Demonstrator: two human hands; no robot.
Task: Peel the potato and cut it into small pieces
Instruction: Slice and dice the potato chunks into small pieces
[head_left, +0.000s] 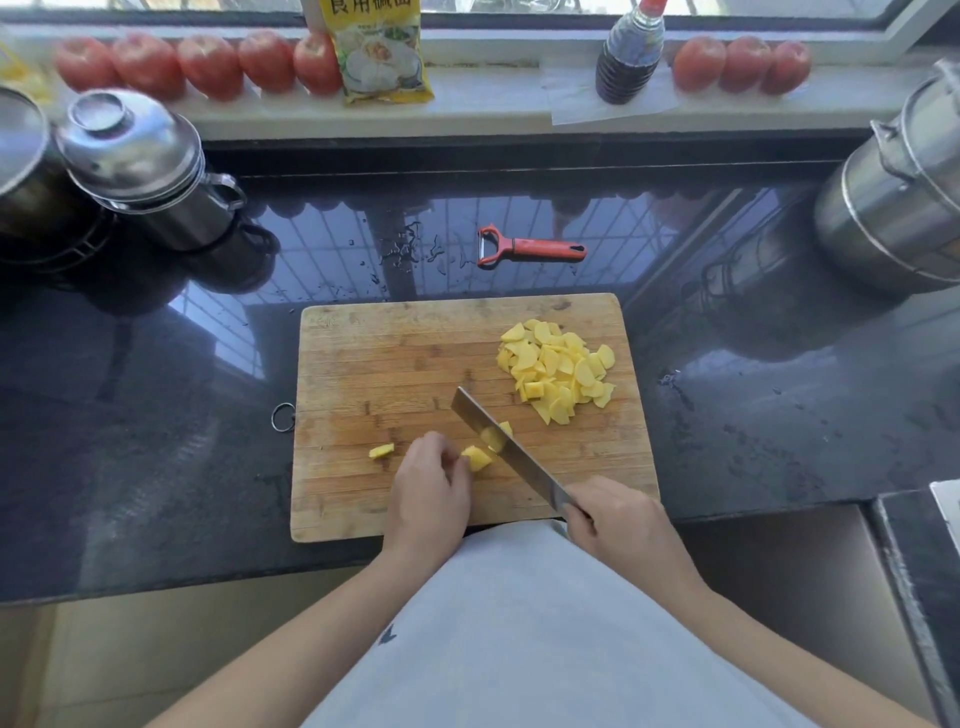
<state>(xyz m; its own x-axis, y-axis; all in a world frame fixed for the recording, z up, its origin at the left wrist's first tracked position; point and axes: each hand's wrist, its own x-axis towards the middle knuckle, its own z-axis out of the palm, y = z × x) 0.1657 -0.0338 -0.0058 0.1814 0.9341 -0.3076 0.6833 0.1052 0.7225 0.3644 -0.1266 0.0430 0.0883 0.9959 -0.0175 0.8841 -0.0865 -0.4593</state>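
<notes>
A wooden cutting board (395, 358) lies on the dark counter in front of me. A heap of yellow potato slices (556, 370) sits at its right side. My left hand (428, 488) holds a small peeled potato chunk (476, 457) down on the board with curled fingers. My right hand (618, 517) grips the handle of a cleaver (501, 447), whose blade slants down against the chunk. A slice shows just behind the blade. One loose potato piece (382, 451) lies to the left of my left hand.
A red peeler (527, 248) lies on the wet counter behind the board. Steel pots stand at the left (140, 166) and right (898, 192). On the windowsill are tomatoes (208, 65), a yellow packet (382, 49) and a dark sauce bottle (628, 52).
</notes>
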